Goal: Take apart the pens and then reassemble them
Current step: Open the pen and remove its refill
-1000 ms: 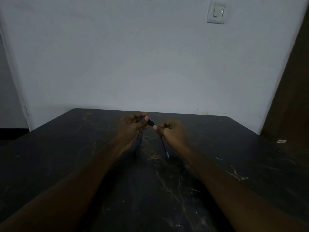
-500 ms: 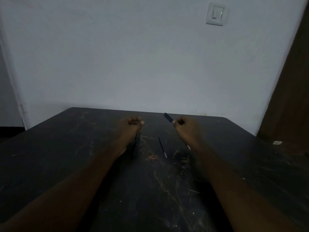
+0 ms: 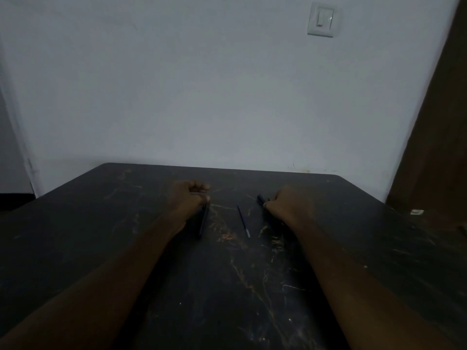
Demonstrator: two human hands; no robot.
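Note:
My left hand (image 3: 190, 198) rests low on the dark table (image 3: 227, 286) with its fingers curled closed; I see nothing in it. A dark pen barrel (image 3: 203, 222) lies on the table along its thumb side, partly under the hand. My right hand (image 3: 288, 205) is closed on a dark pen part (image 3: 260, 198) whose end sticks out to the left of the fingers, close to the table. A thin refill (image 3: 243, 221) with a pale tip lies on the table between the two hands, touching neither.
The table's far edge meets a white wall (image 3: 227, 97) with a light switch (image 3: 321, 19). A brown door (image 3: 439, 147) stands at the right. A small white object (image 3: 417, 212) lies near the table's right edge.
The hands were together on one pen piece, then pulled apart. Both have since dropped to the table, the right one carrying the dark part down and outward.

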